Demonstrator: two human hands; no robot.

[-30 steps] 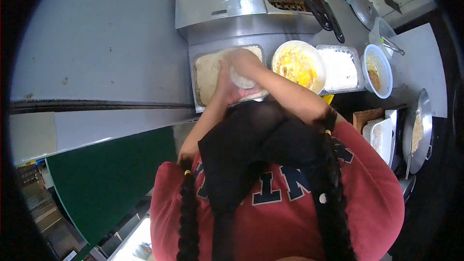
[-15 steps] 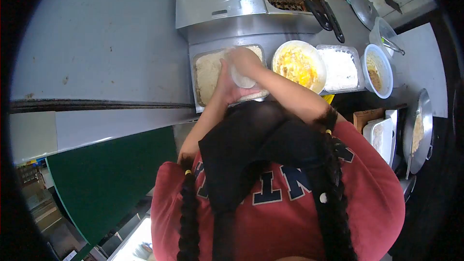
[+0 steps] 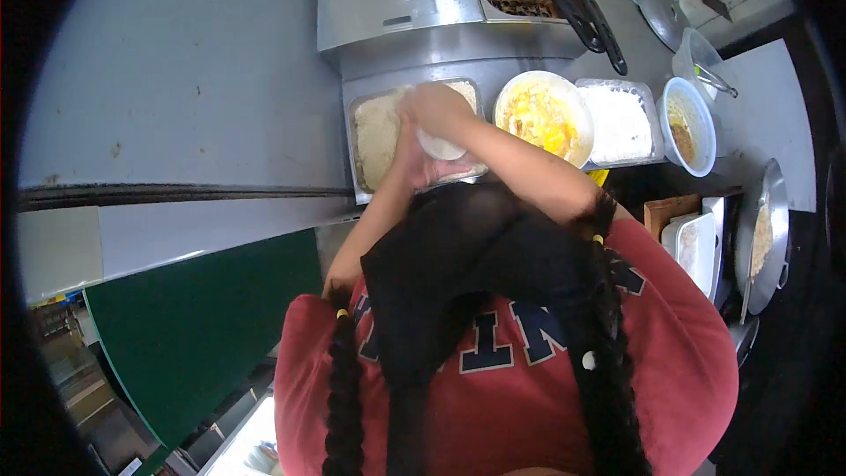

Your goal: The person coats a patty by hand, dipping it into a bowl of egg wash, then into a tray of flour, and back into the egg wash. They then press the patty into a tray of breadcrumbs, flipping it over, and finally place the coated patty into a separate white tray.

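Observation:
A smooth white rounded thing, bowl-like, sits between my hands over a metal tray of pale crumbs. My left hand is closed round its lower left side, with the palm beneath. Across its far edge is my right hand, its fingers curled together and slightly blurred. Whatever those fingers hold is hidden. Just right of the tray stands a white bowl of yellow egg mixture.
A clear tray of white flour and a bluish bowl with brown residue stand farther right. Behind the trays is a steel fryer with black-handled baskets. A large metal pan stands at the far right.
My right hand has shifted slightly left over the white rounded thing. My left hand stays nearly in place.

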